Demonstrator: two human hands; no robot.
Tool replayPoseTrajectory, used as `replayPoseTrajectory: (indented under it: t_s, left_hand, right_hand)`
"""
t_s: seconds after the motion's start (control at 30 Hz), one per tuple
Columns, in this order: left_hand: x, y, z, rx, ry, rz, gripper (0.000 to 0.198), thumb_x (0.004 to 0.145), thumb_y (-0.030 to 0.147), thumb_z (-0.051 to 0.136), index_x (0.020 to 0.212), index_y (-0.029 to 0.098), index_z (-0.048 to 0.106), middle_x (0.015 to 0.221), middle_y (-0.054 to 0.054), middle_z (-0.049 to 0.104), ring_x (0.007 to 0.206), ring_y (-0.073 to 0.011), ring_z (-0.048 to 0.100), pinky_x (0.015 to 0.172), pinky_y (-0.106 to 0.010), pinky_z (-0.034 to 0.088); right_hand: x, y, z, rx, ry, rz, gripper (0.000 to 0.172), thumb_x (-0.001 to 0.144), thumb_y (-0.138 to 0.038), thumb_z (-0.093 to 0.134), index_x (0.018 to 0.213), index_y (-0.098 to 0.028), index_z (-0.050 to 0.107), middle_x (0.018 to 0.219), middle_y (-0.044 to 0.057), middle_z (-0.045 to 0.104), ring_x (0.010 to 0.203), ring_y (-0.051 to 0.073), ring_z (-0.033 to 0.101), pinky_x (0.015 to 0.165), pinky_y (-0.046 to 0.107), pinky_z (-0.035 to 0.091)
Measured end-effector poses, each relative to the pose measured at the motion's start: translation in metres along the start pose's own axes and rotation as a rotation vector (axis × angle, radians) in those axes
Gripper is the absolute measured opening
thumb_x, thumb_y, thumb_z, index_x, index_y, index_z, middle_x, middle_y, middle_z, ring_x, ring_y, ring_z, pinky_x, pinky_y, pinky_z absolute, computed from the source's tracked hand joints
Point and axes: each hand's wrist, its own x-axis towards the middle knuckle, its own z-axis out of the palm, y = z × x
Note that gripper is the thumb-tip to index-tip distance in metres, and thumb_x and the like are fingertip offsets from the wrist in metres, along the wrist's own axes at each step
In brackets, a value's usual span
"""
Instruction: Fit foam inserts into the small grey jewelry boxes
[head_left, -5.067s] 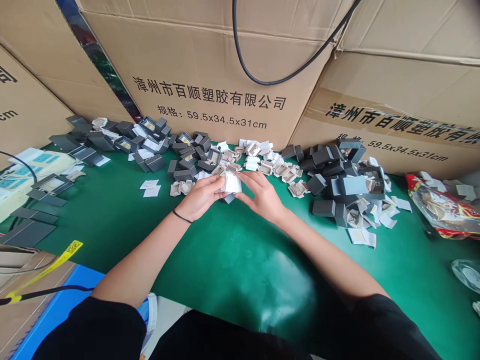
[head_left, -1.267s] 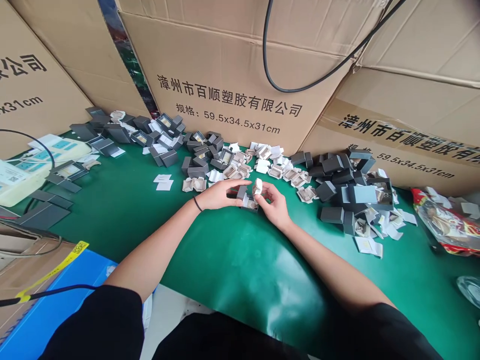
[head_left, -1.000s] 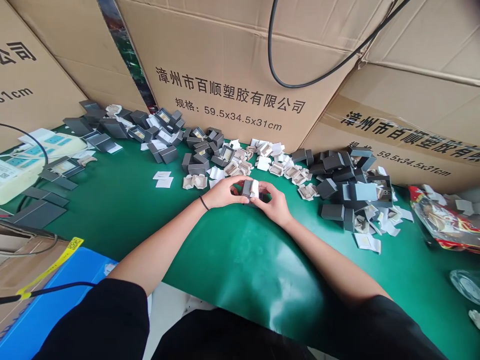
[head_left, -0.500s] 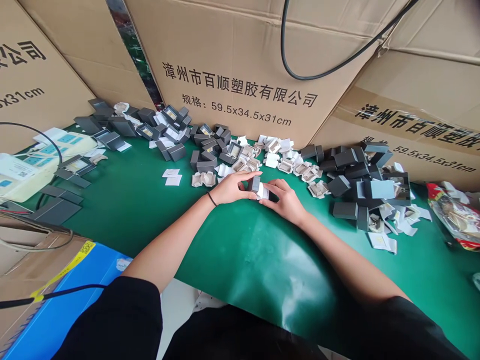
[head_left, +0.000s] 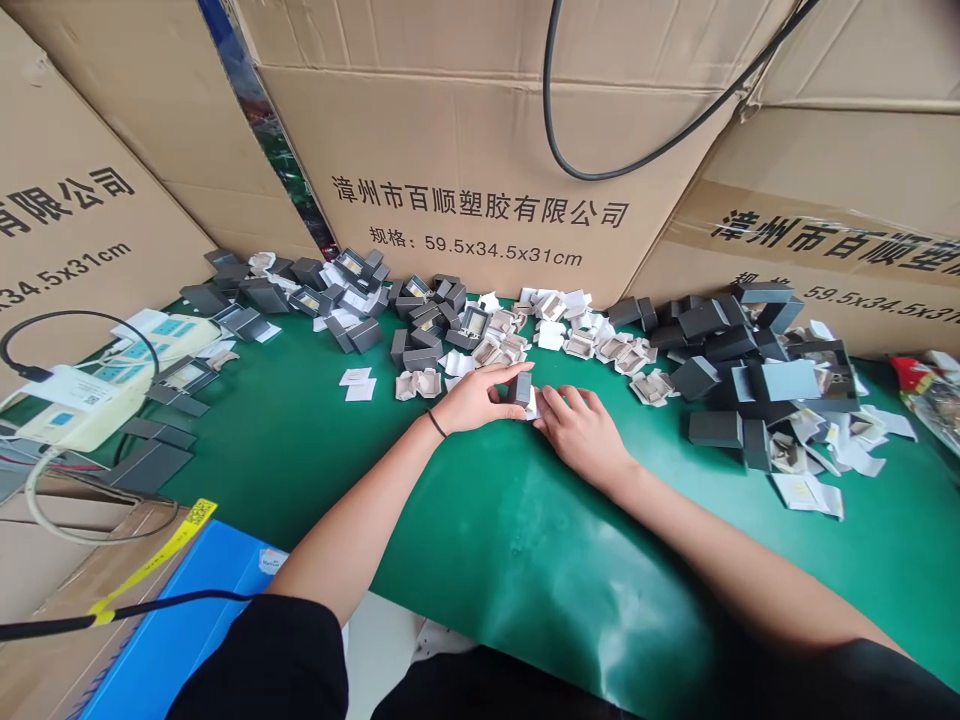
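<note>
A small dark grey box (head_left: 520,389) is in my left hand (head_left: 474,400), gripped between the thumb and fingers. At its right side a bit of white paper-like insert (head_left: 533,404) shows. My right hand (head_left: 586,432) has its fingers bent together on that white piece, its tips partly hiding it. Both hands rest low over the green table mat (head_left: 480,500). Just behind them lie pale moulded inserts (head_left: 418,384) and more small dark boxes (head_left: 421,348).
Dark boxes (head_left: 716,430) and white papers (head_left: 810,494) are heaped at the right. Power strips (head_left: 82,400) with cables stand at the left. Large cartons (head_left: 450,130) wall the back, with a black cable (head_left: 551,110) hanging down. A blue folder (head_left: 202,600) is at lower left.
The camera view has tilted and shifted, so the scene sits lower. My right hand's fingers have curled in closer over the white piece; the left still holds the box.
</note>
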Motion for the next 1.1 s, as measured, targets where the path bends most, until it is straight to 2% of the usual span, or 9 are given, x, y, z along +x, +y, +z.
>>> replayPoseTrajectory:
  t_s: [0.17, 0.33, 0.53, 0.67, 0.77, 0.9, 1.1]
  left_hand:
    - [-0.001, 0.0, 0.0, -0.025, -0.01, -0.011, 0.074, 0.071, 0.047, 0.068, 0.137, 0.028, 0.042, 0.141, -0.007, 0.043, 0.116, -0.0271, 0.051, 0.086, -0.033, 0.049]
    - [-0.001, 0.0, 0.002, -0.075, -0.013, -0.022, 0.072, 0.075, 0.046, 0.064, 0.14, 0.027, 0.038, 0.144, -0.007, 0.039, 0.12, -0.028, 0.048, 0.089, -0.034, 0.048]
    - [-0.001, 0.003, 0.001, -0.088, -0.042, -0.045, 0.075, 0.078, 0.045, 0.061, 0.143, 0.025, 0.03, 0.149, -0.008, 0.031, 0.117, -0.0267, 0.05, 0.085, -0.032, 0.05]
    - [0.0, 0.003, 0.0, -0.08, -0.053, -0.05, 0.075, 0.078, 0.046, 0.061, 0.143, 0.025, 0.03, 0.149, -0.008, 0.031, 0.114, -0.0261, 0.052, 0.084, -0.032, 0.05]
    - [0.001, 0.003, -0.001, -0.062, -0.048, -0.054, 0.075, 0.077, 0.047, 0.062, 0.142, 0.024, 0.032, 0.148, -0.008, 0.032, 0.123, -0.0282, 0.046, 0.087, -0.033, 0.049]
    - [0.001, 0.007, -0.002, -0.042, -0.064, -0.041, 0.072, 0.079, 0.046, 0.059, 0.142, 0.025, 0.032, 0.149, -0.007, 0.031, 0.134, -0.0286, 0.034, 0.091, -0.032, 0.047]
    - [0.001, 0.009, -0.006, 0.002, -0.11, -0.053, 0.072, 0.081, 0.049, 0.056, 0.143, 0.025, 0.029, 0.149, -0.007, 0.031, 0.133, -0.0299, 0.035, 0.093, -0.033, 0.046]
  right_hand:
    - [-0.003, -0.007, 0.006, 0.014, 0.039, 0.028, 0.043, 0.092, -0.025, 0.04, 0.133, -0.013, 0.043, 0.126, 0.019, 0.054, 0.108, 0.034, 0.048, 0.087, 0.052, 0.04]
    - [-0.005, -0.001, 0.013, 0.096, 0.036, 0.07, 0.042, 0.093, -0.027, 0.038, 0.133, -0.013, 0.044, 0.133, 0.016, 0.05, 0.115, 0.031, 0.048, 0.087, 0.046, 0.044]
    - [-0.003, 0.013, 0.01, 0.391, 0.115, 0.147, 0.047, 0.093, -0.04, 0.039, 0.134, -0.015, 0.04, 0.123, 0.014, 0.057, 0.11, 0.028, 0.05, 0.089, 0.044, 0.046]
    - [0.004, 0.011, 0.01, 0.571, 0.135, 0.108, 0.048, 0.086, -0.04, 0.052, 0.128, -0.019, 0.041, 0.117, 0.012, 0.057, 0.104, 0.027, 0.051, 0.085, 0.044, 0.048]
    - [0.009, 0.008, 0.012, 0.62, 0.162, 0.122, 0.037, 0.084, -0.036, 0.055, 0.117, -0.02, 0.048, 0.109, 0.01, 0.06, 0.098, 0.025, 0.052, 0.079, 0.04, 0.049]
    - [0.013, 0.01, 0.012, 0.642, 0.193, 0.11, 0.028, 0.085, -0.035, 0.056, 0.11, -0.023, 0.054, 0.103, 0.008, 0.062, 0.096, 0.024, 0.051, 0.081, 0.038, 0.048]
    - [0.017, 0.019, 0.01, 0.652, 0.163, 0.04, 0.023, 0.082, -0.035, 0.06, 0.102, -0.022, 0.06, 0.099, 0.007, 0.06, 0.093, 0.023, 0.05, 0.082, 0.038, 0.046]
